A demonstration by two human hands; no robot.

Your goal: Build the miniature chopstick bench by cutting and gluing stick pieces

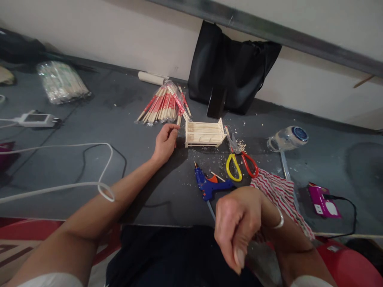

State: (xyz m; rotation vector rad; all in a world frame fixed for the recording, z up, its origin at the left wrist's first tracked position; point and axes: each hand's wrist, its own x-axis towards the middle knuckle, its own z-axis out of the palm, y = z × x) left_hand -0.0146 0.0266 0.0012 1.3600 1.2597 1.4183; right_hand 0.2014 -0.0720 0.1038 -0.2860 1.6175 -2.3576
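Observation:
A small bed-like frame built of thin wooden sticks point(205, 133) stands upright on the dark table. Just left of it rests my left hand point(166, 140), its fingers curled together close to the ends of the chopsticks point(164, 104); anything inside them is hidden. My right hand point(237, 223) is raised near the table's front edge, fingers bent and thumb pressed in; I cannot make out anything held. Beyond it lie a blue glue gun point(206, 184) with an orange trigger and scissors point(241, 163) with one yellow and one red handle.
A black bag point(230, 67) leans on the wall, a phone point(216, 102) against it. To the right are a glass jar point(287, 138), striped cloth point(275, 187) and purple box point(323, 201). A white cable point(103, 159) loops over my left forearm. Packed sticks point(62, 81) lie far left.

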